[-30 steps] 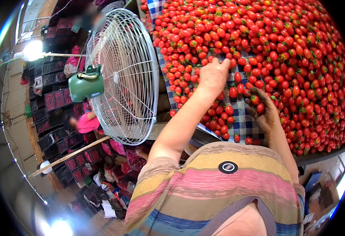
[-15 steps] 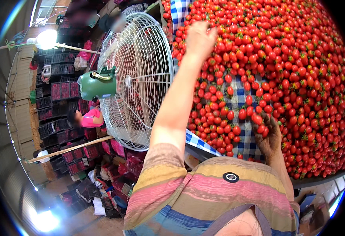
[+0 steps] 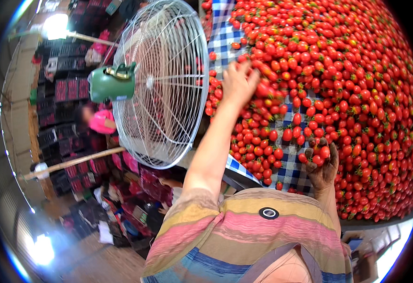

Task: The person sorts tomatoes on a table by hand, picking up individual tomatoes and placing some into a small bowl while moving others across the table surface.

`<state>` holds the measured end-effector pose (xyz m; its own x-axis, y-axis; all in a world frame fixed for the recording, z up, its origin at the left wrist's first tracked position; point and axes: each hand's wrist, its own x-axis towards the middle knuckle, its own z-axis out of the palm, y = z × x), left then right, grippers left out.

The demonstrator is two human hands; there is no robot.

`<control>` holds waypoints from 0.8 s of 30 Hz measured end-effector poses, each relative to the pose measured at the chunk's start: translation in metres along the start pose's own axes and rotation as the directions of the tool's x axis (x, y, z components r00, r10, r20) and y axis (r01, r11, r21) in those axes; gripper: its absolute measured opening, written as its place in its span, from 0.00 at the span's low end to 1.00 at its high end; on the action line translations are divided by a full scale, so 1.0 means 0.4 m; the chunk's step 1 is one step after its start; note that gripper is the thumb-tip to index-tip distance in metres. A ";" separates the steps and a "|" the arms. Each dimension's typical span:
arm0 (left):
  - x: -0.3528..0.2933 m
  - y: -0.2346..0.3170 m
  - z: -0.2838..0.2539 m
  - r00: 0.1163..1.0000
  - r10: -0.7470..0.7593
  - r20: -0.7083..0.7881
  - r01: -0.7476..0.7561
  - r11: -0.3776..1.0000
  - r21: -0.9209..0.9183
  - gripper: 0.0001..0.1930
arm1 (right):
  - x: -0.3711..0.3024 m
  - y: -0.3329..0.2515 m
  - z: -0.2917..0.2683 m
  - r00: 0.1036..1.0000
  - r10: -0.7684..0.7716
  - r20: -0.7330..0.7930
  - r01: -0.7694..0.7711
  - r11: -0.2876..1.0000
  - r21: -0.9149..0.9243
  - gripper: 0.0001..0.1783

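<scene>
A large heap of red cherry tomatoes [image 3: 357, 89], some with green stems, covers a blue-and-white checked cloth [image 3: 289, 162]. At the heap's left side, my left hand [image 3: 241, 85] reaches down among the fruit with its fingers apart. Tomatoes beside its fingertips are smeared by motion, and I see none held in it. My right hand [image 3: 323, 170], dark-stained on the fingers, is nearer to me, palm up at the edge of the bare cloth. Its curled fingers cradle a few cherry tomatoes [image 3: 318, 155].
A big wire-caged fan [image 3: 157, 85] with a green motor stands close to my left arm. Behind it are stacked dark crates [image 3: 70, 89], a person in pink [image 3: 102, 121] and a wooden pole [image 3: 74, 162]. The table's dark edge [image 3: 381, 221] runs along the right.
My left hand has come nearer to me, and tomatoes by it have shifted, baring cloth at the upper left. My right hand's fingers show more upright around the tomatoes. The whole view has shifted slightly.
</scene>
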<state>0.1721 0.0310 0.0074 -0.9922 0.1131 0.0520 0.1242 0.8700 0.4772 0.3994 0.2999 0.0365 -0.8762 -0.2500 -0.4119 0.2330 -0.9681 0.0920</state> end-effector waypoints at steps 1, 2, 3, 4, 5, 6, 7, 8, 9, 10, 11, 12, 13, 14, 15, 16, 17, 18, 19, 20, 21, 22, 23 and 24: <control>-0.079 0.057 -0.027 0.997 -0.021 0.068 0.021 1.000 0.002 0.25 | -0.001 -0.001 -0.009 1.000 0.007 0.004 -0.007 1.000 -0.007 0.22; -0.157 0.081 -0.048 0.996 0.035 0.076 -0.042 0.994 0.099 0.24 | -0.002 0.005 -0.016 1.000 0.023 0.007 -0.023 1.000 -0.015 0.22; -0.235 0.087 -0.061 0.991 0.099 0.092 -0.109 0.988 0.106 0.24 | -0.002 0.012 -0.021 0.997 0.069 0.035 -0.069 0.998 0.004 0.22; -0.305 0.114 -0.067 0.988 0.130 0.083 -0.141 0.980 0.139 0.25 | -0.003 0.012 -0.027 0.993 0.104 0.055 -0.105 0.994 0.017 0.22; -0.371 0.143 -0.080 0.982 0.161 0.096 -0.174 0.974 0.146 0.27 | -0.004 0.012 -0.031 0.988 0.141 0.065 -0.143 0.989 0.026 0.22; -0.420 0.171 -0.089 0.957 0.180 0.226 -0.213 0.968 0.132 0.32 | -0.003 0.019 -0.024 0.983 0.175 0.064 -0.179 0.982 0.062 0.22; -0.473 0.188 -0.081 0.938 0.226 0.262 -0.264 0.957 0.120 0.35 | -0.002 0.030 -0.011 0.977 0.200 0.072 -0.205 0.977 0.064 0.22; -0.515 0.198 -0.067 0.914 0.273 0.300 -0.317 0.942 0.109 0.38 | -0.003 0.041 -0.003 0.971 0.223 0.081 -0.229 0.971 0.071 0.23; -0.542 0.198 -0.057 0.918 0.223 0.328 -0.280 0.950 0.140 0.43 | -0.003 0.048 -0.001 0.966 0.244 0.085 -0.249 0.966 0.067 0.23; -0.531 0.185 -0.076 0.914 0.165 0.369 -0.235 0.960 0.151 0.44 | -0.006 0.050 -0.005 0.965 0.249 0.088 -0.255 0.965 0.064 0.23; -0.529 0.160 -0.095 0.934 0.091 0.347 -0.168 0.965 0.199 0.44 | -0.010 0.049 -0.006 0.963 0.255 0.089 -0.260 0.963 0.062 0.23; -0.528 0.133 -0.118 0.946 0.019 0.323 -0.103 0.964 0.245 0.44 | -0.013 0.052 -0.001 0.964 0.253 0.085 -0.257 0.966 0.039 0.23; -0.527 0.108 -0.143 0.946 -0.035 0.321 -0.059 0.959 0.278 0.41 | -0.018 0.050 -0.001 0.970 0.236 0.063 -0.239 0.970 0.037 0.23; -0.522 0.084 -0.166 0.944 -0.084 0.320 -0.021 0.951 0.310 0.39 | -0.022 0.046 0.000 0.976 0.214 0.042 -0.215 0.976 0.037 0.23; -0.527 0.039 -0.185 0.953 -0.141 0.268 0.032 0.927 0.374 0.36 | -0.026 0.046 0.010 0.979 0.196 0.052 -0.197 0.980 0.018 0.22; -0.521 0.022 -0.203 0.959 -0.191 0.211 0.083 0.898 0.433 0.33 | -0.030 0.044 0.022 0.981 0.184 0.064 -0.186 0.983 0.013 0.22; -0.515 0.027 -0.201 0.967 -0.211 0.141 0.117 0.863 0.491 0.29 | -0.034 0.042 0.034 0.982 0.170 0.077 -0.171 0.985 0.007 0.22; -0.496 0.044 -0.185 0.991 -0.105 0.086 0.064 0.923 0.380 0.29 | -0.038 0.040 0.039 0.984 0.152 0.089 -0.153 0.988 0.001 0.22; -0.467 0.088 -0.166 1.000 -0.009 0.018 0.004 0.964 0.267 0.29 | -0.038 0.038 0.035 0.987 0.133 0.092 -0.133 0.991 -0.005 0.22; -0.432 0.151 -0.138 0.997 0.074 0.027 -0.078 0.970 0.232 0.28 | -0.040 0.036 0.033 0.986 0.131 0.103 -0.131 0.991 -0.015 0.23; -0.406 0.204 -0.116 0.975 0.220 0.020 -0.220 0.959 0.180 0.27 | -0.036 0.037 0.036 0.983 0.138 0.118 -0.136 0.990 -0.029 0.23; -0.384 0.263 -0.071 0.949 0.315 -0.021 -0.306 0.933 0.192 0.26 | -0.035 0.036 0.039 0.981 0.134 0.137 -0.130 0.991 -0.042 0.23; -0.352 0.283 -0.004 0.920 0.391 0.002 -0.387 0.909 0.156 0.26 | -0.040 0.044 0.059 0.991 0.095 0.092 -0.087 0.993 -0.086 0.23; -0.324 0.305 0.047 0.906 0.424 0.000 -0.419 0.895 0.155 0.29 | -0.040 0.034 0.056 0.987 0.085 0.135 -0.073 0.993 -0.092 0.22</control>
<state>0.3161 0.1315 0.0424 -0.8460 0.4714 0.2492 0.5281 0.8053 0.2695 0.4072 0.2905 0.0647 -0.9021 -0.3314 -0.2764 0.3341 -0.9417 0.0386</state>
